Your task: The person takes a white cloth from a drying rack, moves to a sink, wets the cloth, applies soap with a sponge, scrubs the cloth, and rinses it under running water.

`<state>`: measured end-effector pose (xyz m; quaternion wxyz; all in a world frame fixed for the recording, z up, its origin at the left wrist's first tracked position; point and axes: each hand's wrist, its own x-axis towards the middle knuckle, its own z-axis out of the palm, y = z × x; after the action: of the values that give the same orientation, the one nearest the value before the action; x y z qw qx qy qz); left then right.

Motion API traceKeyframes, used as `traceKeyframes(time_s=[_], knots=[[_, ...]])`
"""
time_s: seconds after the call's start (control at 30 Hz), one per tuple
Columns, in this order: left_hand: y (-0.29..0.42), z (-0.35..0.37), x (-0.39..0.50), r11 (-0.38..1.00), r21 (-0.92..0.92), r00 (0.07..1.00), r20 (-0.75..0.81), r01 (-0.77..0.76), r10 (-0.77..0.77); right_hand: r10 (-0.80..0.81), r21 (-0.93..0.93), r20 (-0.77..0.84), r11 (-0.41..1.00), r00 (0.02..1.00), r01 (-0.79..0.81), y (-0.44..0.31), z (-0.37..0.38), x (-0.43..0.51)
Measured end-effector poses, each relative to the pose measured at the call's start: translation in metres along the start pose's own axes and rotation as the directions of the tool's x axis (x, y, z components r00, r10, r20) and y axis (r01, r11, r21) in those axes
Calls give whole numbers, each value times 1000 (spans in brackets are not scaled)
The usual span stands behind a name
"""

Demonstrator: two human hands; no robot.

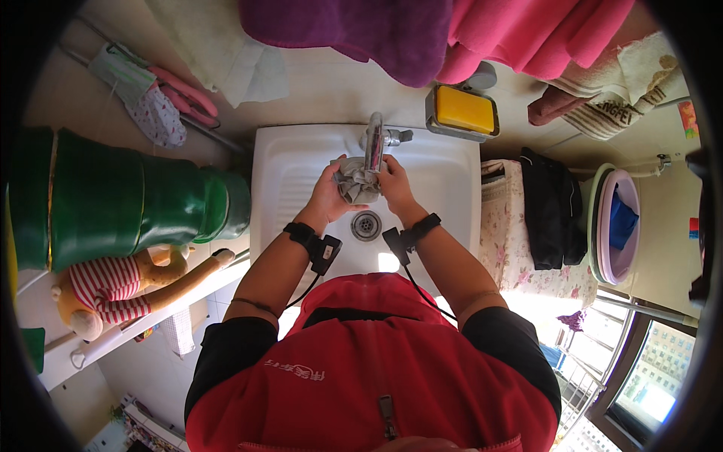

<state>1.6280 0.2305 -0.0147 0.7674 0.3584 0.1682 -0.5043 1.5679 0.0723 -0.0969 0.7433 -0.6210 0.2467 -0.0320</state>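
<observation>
A crumpled grey cloth [357, 183] is bunched between my two hands, just below the spout of a chrome faucet [374, 141]. My left hand [332, 195] cups the cloth from its left side and from underneath. On the other side, my right hand [397, 183] grips the cloth's right edge, its fingertips partly behind the spout. Both hands are over a white ceramic sink [446, 226] with a ribbed left slope. The round metal drain [366, 225] lies uncovered just under the cloth. Whether water is running I cannot tell.
A yellow bar of soap [465, 109] rests in a dish at the sink's back right. Purple [361, 28] and pink towels [525, 34] hang over the back. Left stands a large green vessel [130, 198]; right are a floral-covered appliance [502, 226] and upright plastic basins [615, 226].
</observation>
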Motion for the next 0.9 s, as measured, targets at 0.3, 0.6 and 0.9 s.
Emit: traceKeyframes(time_s=[0.3,0.6,0.9], knots=[[-21,-18,40,989,-127,974,221,71,-42,-563,-775,161,436,811,457,-38,54,-37],[-3,-9,29,975,-176,987,117,134,-114,-364,-390,22,854,931,343,-30,32,-24],[-24,-5,34,1000,-7,987,158,-14,15,-387,-439,-61,838,920,324,-9,29,11]])
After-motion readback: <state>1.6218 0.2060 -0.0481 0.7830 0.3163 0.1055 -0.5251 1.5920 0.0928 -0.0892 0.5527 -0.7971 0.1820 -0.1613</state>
